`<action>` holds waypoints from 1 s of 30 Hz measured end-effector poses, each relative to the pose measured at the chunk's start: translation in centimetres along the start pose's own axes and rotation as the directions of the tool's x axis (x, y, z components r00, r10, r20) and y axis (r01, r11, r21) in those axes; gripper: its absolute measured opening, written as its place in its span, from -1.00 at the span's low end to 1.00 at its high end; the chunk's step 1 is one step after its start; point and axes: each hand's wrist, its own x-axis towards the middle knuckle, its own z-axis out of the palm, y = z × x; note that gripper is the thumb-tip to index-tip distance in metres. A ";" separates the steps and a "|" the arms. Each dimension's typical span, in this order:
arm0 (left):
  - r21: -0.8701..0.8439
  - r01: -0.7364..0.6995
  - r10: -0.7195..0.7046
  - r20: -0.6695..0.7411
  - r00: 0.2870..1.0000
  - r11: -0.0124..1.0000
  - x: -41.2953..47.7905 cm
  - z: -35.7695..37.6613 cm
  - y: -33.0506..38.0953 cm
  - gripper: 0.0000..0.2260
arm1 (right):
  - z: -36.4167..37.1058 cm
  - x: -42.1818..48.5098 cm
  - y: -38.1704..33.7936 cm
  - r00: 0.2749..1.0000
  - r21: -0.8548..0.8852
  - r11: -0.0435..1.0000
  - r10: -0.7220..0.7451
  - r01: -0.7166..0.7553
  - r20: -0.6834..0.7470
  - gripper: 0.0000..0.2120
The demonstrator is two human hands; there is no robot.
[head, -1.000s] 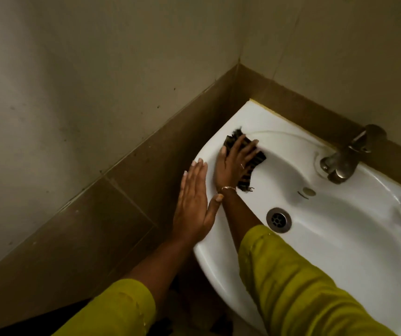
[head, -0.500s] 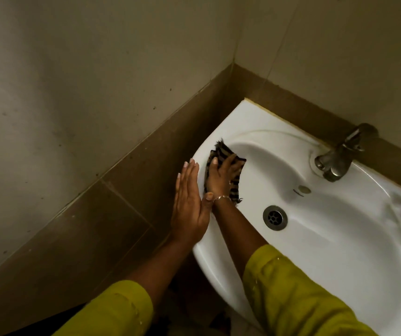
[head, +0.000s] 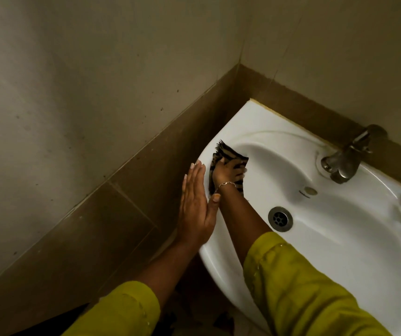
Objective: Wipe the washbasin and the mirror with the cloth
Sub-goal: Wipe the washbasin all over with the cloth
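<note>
Cloth [head: 227, 154], dark striped fringed fabric, lies on left inner rim of white ceramic washbasin [head: 340, 251], long axis along rim, under right hand [head: 226, 173], fingers spread, pressing. Left hand [head: 194, 209] flat, fingers together, braces outer edge. Remaining bowl lies rightward; right hand nearer.

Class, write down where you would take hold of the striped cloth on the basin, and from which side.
Best pinch the cloth at its frayed far corner, which sticks out past the right hand. Come from above, on the bowl side: the cloth lies draped over the basin rim, the right hand covers its middle, and the left hand blocks the outer edge.
</note>
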 end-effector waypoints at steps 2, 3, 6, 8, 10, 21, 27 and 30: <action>-0.005 0.000 0.000 -0.004 1.000 1.000 0.0 0.0 -0.1 -0.32 | 0.4 -0.2 0.1 0.999 -0.038 0.999 -0.036 0.036 0.004 -0.43; -0.006 0.003 -0.003 -0.005 1.000 1.000 0.1 0.1 -0.1 -0.32 | 0.4 -0.3 0.3 0.998 -0.056 0.996 -0.067 0.068 0.019 -0.44; -0.007 0.007 -0.007 -0.007 1.000 1.000 0.1 0.0 -0.1 -0.32 | 0.1 -0.7 1.2 0.979 -0.073 0.979 -0.185 0.191 0.081 -0.43; -0.009 -0.012 0.012 -0.009 1.000 1.000 0.0 0.0 0.0 -0.34 | 0.0 -1.3 1.8 0.953 -0.113 0.952 -0.266 0.283 0.147 -0.41; -0.022 -0.030 0.029 -0.017 0.999 0.999 0.0 -0.1 0.0 -0.32 | 0.1 -2.1 2.4 0.923 -0.172 0.919 -0.315 0.355 0.221 -0.38; -0.182 0.028 -0.038 -0.047 0.998 0.983 0.2 -0.4 -0.3 -0.25 | -1.1 -5.8 4.6 0.831 -0.336 0.803 -0.320 0.493 0.454 -0.31; -0.005 -0.074 0.071 0.337 0.939 0.997 3.9 -3.0 -0.2 -0.31 | -0.9 -6.8 6.8 0.781 -0.337 0.756 -0.348 0.560 0.518 -0.17; 0.168 -0.248 0.099 0.606 0.790 0.954 4.9 -2.7 0.5 -0.24 | -1.8 -7.3 8.5 0.751 -0.324 0.735 -0.365 0.595 0.551 -0.01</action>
